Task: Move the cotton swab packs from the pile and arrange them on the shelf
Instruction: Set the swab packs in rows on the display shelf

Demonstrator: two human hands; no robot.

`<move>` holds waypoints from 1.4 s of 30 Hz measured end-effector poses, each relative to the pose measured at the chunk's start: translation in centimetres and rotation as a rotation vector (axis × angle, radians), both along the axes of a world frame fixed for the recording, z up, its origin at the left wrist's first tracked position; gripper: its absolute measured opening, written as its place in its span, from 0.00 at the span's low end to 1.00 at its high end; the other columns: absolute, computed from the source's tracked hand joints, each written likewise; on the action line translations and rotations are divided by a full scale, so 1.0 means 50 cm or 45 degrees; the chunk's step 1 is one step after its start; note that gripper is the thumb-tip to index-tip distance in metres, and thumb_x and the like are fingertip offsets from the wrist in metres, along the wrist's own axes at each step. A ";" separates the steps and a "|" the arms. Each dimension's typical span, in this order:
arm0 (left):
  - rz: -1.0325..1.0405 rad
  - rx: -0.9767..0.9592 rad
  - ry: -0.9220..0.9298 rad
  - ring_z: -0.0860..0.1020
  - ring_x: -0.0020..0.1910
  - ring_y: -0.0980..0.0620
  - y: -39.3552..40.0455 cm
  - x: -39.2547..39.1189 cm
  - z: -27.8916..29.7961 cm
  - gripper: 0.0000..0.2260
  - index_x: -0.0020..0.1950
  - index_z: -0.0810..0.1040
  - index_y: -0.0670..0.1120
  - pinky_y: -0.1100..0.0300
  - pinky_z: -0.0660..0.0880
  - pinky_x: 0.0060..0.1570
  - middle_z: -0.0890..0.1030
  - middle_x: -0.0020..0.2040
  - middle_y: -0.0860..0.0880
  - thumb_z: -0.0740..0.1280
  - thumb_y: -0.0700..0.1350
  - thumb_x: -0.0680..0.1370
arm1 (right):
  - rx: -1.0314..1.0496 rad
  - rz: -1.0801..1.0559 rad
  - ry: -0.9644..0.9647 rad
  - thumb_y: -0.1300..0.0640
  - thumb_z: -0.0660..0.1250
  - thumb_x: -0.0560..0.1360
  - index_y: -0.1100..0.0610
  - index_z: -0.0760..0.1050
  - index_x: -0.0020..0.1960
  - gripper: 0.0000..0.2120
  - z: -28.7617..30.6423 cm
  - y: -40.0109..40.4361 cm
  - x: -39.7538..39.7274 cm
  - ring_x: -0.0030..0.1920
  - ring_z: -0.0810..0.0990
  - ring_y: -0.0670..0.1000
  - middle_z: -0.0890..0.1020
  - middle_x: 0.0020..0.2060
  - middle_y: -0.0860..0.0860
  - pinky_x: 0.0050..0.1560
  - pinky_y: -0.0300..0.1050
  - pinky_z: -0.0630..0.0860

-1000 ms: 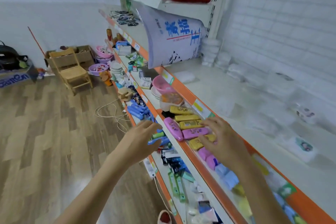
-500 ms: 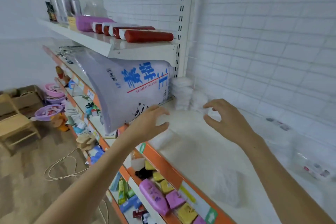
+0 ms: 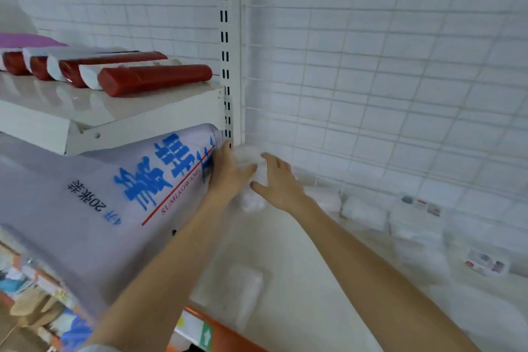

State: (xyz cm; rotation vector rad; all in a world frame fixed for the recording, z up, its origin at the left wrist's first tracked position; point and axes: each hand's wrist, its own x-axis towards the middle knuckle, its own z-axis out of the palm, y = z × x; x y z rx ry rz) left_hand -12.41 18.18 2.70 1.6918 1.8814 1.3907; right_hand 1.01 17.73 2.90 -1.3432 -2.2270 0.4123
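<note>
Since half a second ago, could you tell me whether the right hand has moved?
Yes: the right hand has reached inward to the stacked swab packs beside the slotted upright.

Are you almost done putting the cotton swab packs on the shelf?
Not yet. A stack of packs already stands in the shelf's back corner, and the left hand and right hand are on either side of it. More packs lie loose along the wire back, and one near the front edge.
</note>
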 end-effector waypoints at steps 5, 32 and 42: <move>-0.059 -0.120 -0.081 0.65 0.67 0.44 0.044 -0.006 -0.024 0.28 0.71 0.59 0.45 0.55 0.64 0.62 0.65 0.67 0.43 0.66 0.49 0.75 | -0.057 -0.129 0.033 0.44 0.62 0.75 0.56 0.57 0.72 0.31 -0.035 0.038 -0.042 0.68 0.65 0.56 0.67 0.68 0.55 0.65 0.50 0.61; -0.500 -0.047 -0.248 0.71 0.30 0.60 -0.119 0.038 -0.118 0.17 0.36 0.71 0.49 0.69 0.65 0.31 0.73 0.32 0.53 0.59 0.60 0.76 | -0.276 -0.313 0.634 0.47 0.63 0.76 0.54 0.72 0.47 0.09 -0.086 -0.192 0.168 0.39 0.77 0.48 0.77 0.39 0.50 0.41 0.36 0.73; -0.558 -0.391 -0.415 0.76 0.33 0.51 -0.123 0.034 -0.121 0.30 0.37 0.76 0.32 0.64 0.68 0.34 0.80 0.38 0.34 0.60 0.62 0.75 | -0.624 -0.665 0.604 0.40 0.56 0.77 0.60 0.71 0.35 0.24 -0.064 -0.191 0.208 0.21 0.67 0.47 0.73 0.22 0.50 0.21 0.35 0.64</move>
